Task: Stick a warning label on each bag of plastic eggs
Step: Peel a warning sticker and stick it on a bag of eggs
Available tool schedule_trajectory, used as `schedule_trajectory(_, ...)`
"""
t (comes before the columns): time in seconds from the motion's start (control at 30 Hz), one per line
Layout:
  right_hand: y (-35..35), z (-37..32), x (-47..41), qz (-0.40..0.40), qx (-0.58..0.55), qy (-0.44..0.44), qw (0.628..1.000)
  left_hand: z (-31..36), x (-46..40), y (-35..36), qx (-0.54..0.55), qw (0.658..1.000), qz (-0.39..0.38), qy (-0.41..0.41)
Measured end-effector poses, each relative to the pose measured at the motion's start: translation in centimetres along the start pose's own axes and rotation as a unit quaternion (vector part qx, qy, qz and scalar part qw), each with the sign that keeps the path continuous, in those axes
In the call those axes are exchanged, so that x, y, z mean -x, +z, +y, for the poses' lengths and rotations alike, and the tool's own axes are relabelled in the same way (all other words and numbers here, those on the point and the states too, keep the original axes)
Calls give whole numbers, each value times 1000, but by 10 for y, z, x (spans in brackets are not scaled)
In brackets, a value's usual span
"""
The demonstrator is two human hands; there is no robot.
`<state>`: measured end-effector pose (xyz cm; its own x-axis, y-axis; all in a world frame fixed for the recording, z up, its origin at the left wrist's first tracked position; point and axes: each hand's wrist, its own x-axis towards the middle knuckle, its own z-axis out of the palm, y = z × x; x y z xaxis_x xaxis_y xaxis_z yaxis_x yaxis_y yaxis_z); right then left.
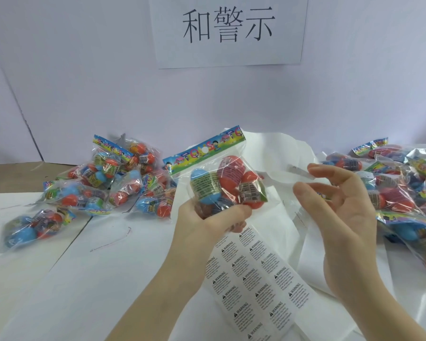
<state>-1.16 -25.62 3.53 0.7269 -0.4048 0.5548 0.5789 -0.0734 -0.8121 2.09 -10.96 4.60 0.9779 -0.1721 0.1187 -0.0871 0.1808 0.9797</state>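
My left hand [207,222] grips a clear bag of plastic eggs [221,183] from below and holds it upright above the table. The bag has a colourful header card and holds blue and red eggs. My right hand [342,217] hovers to the right of the bag with its palm turned towards it and its fingers loosely spread. A small pale warning label [298,170] clings to its index fingertip; the thumb is apart from it. Under both hands a sheet of warning labels [261,279] lies on the table.
A pile of egg bags [96,183] lies at the left, another pile [403,190] at the right. Crumpled white plastic sheeting [280,148] spreads behind and under the label sheet. A paper sign [229,30] hangs on the back wall.
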Motion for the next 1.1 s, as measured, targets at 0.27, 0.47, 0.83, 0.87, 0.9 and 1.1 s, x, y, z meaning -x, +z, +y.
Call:
schedule_trajectory(0.27, 0, -3, 0, 14, -7, -17, 1000, 1, 0, 0, 94, 994, -40, -26)
schedule_trajectory(0.47, 2, -3, 0, -2, -5, -4, 1000, 3, 1, 1, 84, 996, -14, -37)
schedule_trajectory(0.83, 6, -3, 4, -64, 23, 10, 998, 1, 1, 2, 21, 999, 45, -3)
schedule_trajectory(0.87, 6, -3, 5, -68, 28, 13, 997, 1, 1, 2, 19, 999, 43, -1)
schedule_trajectory(0.9, 6, -3, 5, -73, 34, 15, 997, 2, 2, 3, 15, 999, 37, 2)
schedule_trajectory(1.1, 7, -3, 6, -80, 65, 18, 995, 5, 6, 5, 13, 1000, 17, 19)
